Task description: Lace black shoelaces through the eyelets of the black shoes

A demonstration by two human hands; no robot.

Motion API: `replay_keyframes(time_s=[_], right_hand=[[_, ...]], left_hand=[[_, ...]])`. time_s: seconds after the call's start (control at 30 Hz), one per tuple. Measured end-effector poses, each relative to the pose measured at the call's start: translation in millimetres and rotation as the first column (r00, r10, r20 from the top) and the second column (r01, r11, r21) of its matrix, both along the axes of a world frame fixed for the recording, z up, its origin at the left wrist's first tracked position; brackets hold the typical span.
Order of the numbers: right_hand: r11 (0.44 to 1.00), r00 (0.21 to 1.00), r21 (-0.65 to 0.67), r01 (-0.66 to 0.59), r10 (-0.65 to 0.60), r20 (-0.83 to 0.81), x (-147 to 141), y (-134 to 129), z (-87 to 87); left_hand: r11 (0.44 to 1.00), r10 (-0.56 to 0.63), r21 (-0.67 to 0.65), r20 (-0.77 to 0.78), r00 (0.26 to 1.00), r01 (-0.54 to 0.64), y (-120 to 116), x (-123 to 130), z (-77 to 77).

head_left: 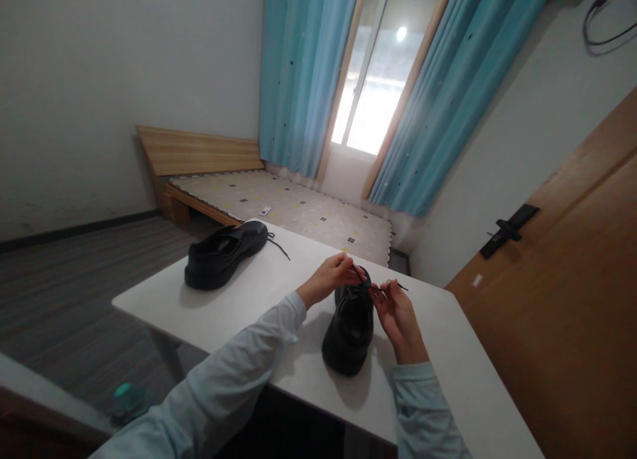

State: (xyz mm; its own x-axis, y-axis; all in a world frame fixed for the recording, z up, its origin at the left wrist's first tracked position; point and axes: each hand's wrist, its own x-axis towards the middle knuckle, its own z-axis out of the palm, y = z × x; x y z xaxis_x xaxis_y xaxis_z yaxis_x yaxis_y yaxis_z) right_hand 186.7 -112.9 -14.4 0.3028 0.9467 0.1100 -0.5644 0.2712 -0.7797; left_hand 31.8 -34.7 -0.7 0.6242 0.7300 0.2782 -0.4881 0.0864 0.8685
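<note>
A black shoe stands on the white table in front of me, its heel toward me. Above its front part, my left hand pinches one end of the dark shoelace. On the other side of the shoe, my right hand has its fingers closed on the other stretch of lace, whose tip sticks out to the right. The lace crosses over the top of the shoe between both hands. Farther left on the table lies a second black shoe, with its loose lace trailing to the right.
Behind the table is a bed with a patterned mattress and a small white remote on it. A wooden door with a black handle is at the right. A green-capped container stands low at the left.
</note>
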Motion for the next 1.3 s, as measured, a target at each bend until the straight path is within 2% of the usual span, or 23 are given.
replay_keyframes(time_s=[0.1, 0.3, 0.53, 0.7, 0.97, 1.3], right_hand=[[1.0, 1.0, 0.014, -0.005, 0.005, 0.008, -0.5, -0.3, 0.3], [0.999, 0.999, 0.036, -0.033, 0.031, 0.037, -1.2, -1.1, 1.1], [1.0, 0.999, 0.004, 0.012, -0.012, 0.052, 2.1, -4.8, 3.1], [0.997, 0.994, -0.047, 0.057, -0.053, 0.094, 7.9, -5.4, 3.3], [0.992, 0.996, -0.127, 0.01, 0.001, 0.088, 15.9, -5.1, 1.5], [0.979, 0.994, -0.205, -0.009, 0.031, 0.102, 22.3, -4.3, -4.9]], left_hand=[[0.994, -0.042, -0.1, 0.109, 0.993, 0.053, -3.3, 1.7, -1.2], [0.975, -0.007, -0.216, 0.201, 0.98, 0.051, -3.3, 3.7, -1.7], [0.991, 0.062, -0.129, 0.178, 0.982, -0.039, 0.9, 4.3, -4.8], [0.998, 0.049, -0.042, 0.132, 0.99, -0.044, 5.3, 4.1, -6.2], [0.986, 0.101, 0.142, -0.078, 0.992, -0.089, 16.6, -1.9, -7.8], [0.989, 0.059, 0.143, -0.186, 0.981, -0.033, 21.1, -8.2, -8.2]])
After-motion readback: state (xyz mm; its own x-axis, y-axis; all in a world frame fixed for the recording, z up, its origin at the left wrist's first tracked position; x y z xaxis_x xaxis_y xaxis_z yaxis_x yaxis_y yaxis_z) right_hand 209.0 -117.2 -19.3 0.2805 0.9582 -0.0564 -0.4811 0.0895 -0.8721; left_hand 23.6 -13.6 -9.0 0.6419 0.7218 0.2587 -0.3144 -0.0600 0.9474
